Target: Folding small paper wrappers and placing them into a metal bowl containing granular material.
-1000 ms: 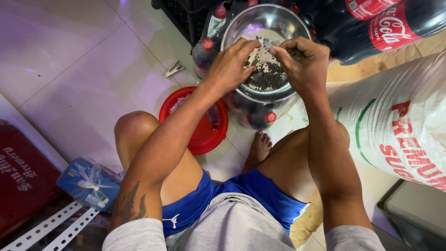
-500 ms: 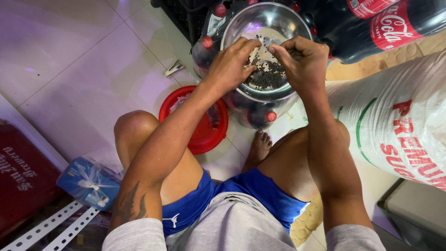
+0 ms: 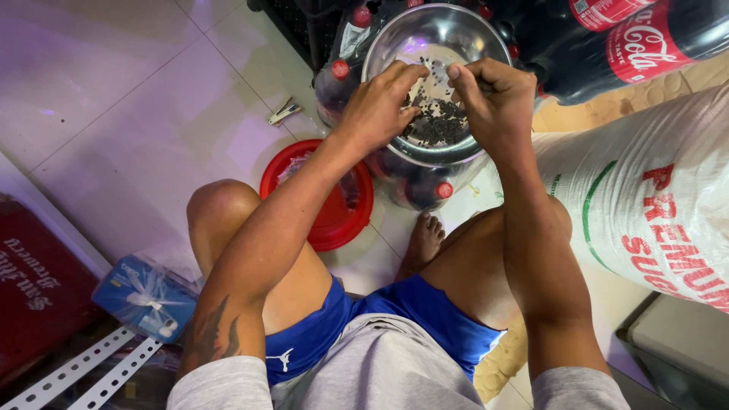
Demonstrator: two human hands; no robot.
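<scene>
Left hand curled over the near left rim of the metal bowl, fingers bent together and dipping toward the dark seeds; whether anything is pinched between them, cannot tell. Right hand just right of it above the same bowl, thumb and fingertips pressed together, perhaps on a few seeds, too small to tell. Seeds heaped at the near side of the bowl, pale bottom bare farther in. Bowl resting on top of dark soda bottles with red caps. Larger bottles lying far right. Round red lid on the floor tiles, near left of the bowl, partly hidden by the left forearm. White sack at right, against the right knee. Blue packet near left, beside perforated white strips. Small clip on the tiles left of the bottles.
</scene>
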